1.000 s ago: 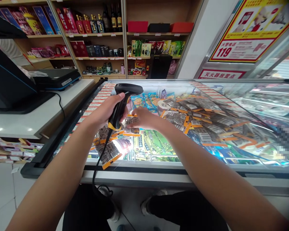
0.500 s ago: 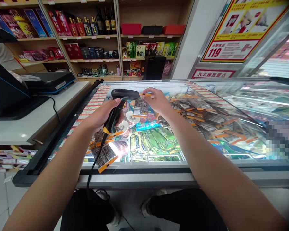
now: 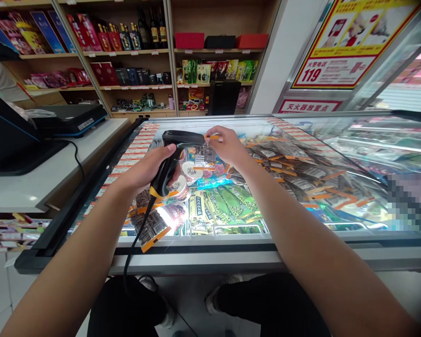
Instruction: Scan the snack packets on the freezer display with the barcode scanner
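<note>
My left hand [image 3: 150, 166] is wrapped around the handle of a black and yellow barcode scanner [image 3: 168, 161], thumb near its top. The scanner's head points right, toward my right hand [image 3: 226, 142]. Between thumb and fingers, my right hand pinches the orange edge of a clear packet [image 3: 205, 155] with dark print, held just in front of the scanner's head. Another orange-edged packet [image 3: 150, 229] lies at the near left of the freezer's glass top. A black cable [image 3: 140, 234] hangs from the scanner's handle.
Beneath my hands is a chest freezer [image 3: 210, 260] holding tubs, green ice-pop packs [image 3: 231, 203] and a pile of orange-edged packets [image 3: 301, 171]. A counter [image 3: 31, 187] with a scale [image 3: 68, 119] stands left. Stocked shelves [image 3: 126, 54] line the back.
Both hands, the scanner and the packet keep nearly the same places. The whole view has shifted very slightly.
</note>
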`<state>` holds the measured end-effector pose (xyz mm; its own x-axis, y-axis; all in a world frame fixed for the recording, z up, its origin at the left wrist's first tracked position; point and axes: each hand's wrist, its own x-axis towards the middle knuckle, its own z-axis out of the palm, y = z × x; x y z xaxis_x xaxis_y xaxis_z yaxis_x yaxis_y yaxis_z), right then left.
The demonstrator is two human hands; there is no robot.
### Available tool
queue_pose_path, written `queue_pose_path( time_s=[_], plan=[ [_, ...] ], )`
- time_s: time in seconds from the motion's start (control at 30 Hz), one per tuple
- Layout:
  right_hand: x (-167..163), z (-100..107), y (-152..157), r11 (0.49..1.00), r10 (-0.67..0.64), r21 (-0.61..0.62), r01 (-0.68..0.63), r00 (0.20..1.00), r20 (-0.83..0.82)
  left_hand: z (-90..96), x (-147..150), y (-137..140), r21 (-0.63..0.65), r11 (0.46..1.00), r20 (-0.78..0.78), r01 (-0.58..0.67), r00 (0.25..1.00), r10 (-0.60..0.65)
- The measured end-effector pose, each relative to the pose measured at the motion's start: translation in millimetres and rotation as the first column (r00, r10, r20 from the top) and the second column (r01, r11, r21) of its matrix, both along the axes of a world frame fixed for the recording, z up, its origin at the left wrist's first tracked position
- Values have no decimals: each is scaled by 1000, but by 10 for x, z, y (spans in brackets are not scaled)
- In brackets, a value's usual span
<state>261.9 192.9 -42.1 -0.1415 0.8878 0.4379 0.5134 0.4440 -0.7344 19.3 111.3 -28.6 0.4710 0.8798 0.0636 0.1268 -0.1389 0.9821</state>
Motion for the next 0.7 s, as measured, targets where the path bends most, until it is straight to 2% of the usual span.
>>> queue_pose_path(
  time_s=[0.1,0.2,0.27,0.37,0.43,0.5,0.53,0.57,0.6,0.63,0.67,0.7],
  plan=[
    [112,102,-26,991,-124,-25,128,985,119,14,0,12,-7,997,30,-83,996,83],
    [324,267,-80,954,-262,-41,297,893,365,57,-8,26,-53,981,108,-188,975,192],
    [464,353,-111,921,-242,-123,370,790,563,98,-10,31,-96,964,151,-248,954,261],
    [562,367,-114,869,-106,-248,427,652,751,156,-3,30,-146,938,187,-316,922,340],
    [511,308,-97,872,-93,-211,443,571,816,181,3,26,-162,930,204,-331,911,360],
    [358,217,-101,900,-141,-105,422,511,848,190,5,25,-163,930,221,-330,906,360],
    [245,163,-122,925,-161,-54,376,517,841,191,2,27,-161,932,228,-326,906,356],
    [110,102,-159,954,-152,-27,297,564,812,190,-3,30,-161,933,235,-321,906,352],
    [-44,34,-212,981,-108,-24,192,642,759,188,-10,33,-160,935,241,-318,906,349],
    [-210,-44,-277,998,-30,-26,64,733,680,186,-18,36,-160,936,245,-315,906,346],
    [-382,-129,-350,995,101,-66,-77,813,573,186,-26,38,-160,936,248,-314,905,346],
    [-551,-221,-422,978,211,-100,-185,855,473,187,-34,38,-159,936,249,-313,905,345]
  ],
)
